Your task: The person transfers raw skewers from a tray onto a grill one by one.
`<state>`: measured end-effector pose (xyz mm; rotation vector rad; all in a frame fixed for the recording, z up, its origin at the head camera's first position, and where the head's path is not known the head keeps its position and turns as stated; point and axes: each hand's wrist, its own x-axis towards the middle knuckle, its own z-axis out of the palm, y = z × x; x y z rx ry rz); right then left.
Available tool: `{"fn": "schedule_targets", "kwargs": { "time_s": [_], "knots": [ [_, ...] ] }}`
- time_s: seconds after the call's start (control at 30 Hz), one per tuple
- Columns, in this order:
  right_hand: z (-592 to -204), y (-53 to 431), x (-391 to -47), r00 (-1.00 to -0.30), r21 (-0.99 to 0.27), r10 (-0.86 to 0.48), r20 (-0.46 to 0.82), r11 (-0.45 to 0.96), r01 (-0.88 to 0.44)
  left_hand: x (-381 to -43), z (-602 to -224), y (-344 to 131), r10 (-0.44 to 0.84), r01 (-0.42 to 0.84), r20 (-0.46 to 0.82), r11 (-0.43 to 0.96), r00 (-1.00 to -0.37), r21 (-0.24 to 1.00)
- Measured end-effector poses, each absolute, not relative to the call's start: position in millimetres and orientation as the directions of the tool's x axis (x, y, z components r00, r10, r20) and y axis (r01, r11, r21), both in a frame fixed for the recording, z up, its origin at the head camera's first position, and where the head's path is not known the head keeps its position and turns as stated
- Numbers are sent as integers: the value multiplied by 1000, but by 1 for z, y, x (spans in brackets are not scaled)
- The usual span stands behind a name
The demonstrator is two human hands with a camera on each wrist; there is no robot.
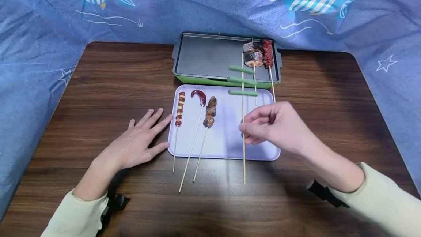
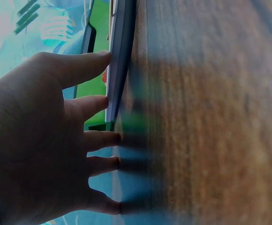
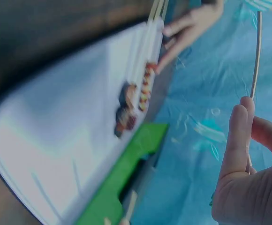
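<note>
L hand (image 1: 139, 143) on the tabletop (image 1: 131, 76), fingers spread, thumb at the tray (image 1: 227, 145) edge! On it: red-yellow skewer (image 1: 179, 109), tentacle skewer (image 1: 204, 100), brown skewer (image 1: 210, 112). Then the green skewer (image 1: 243, 93) (three bars, v. tidy), over tray's R side, pinched in R hand (image 1: 274, 125) fingers! Behind, fish skewer (image 1: 253, 57) + red skewer (image 1: 267, 54) on the grill pan (image 1: 210, 56).

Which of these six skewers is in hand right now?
The skewer of three green, bean-like pieces set crosswise, pinched by the right hand. Three others lie on the lilac tray, and two have their food on the dark griddle.
</note>
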<state>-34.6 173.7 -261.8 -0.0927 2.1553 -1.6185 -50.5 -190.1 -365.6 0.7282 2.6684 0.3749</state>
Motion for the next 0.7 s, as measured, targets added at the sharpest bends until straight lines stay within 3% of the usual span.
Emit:
{"fn": "schedule_targets", "kwargs": {
  "time_s": [0.37,0.7],
  "knots": [
    [-248,183,-98,-947,-910,-158,-279,358,208,-51,-366,-190,535,443,-259,830,-804,340],
    [-263,178,-160,-917,-859,-129,-377,418,295,-50,-366,-190,534,441,-255,830,-806,342]
  ]
}}
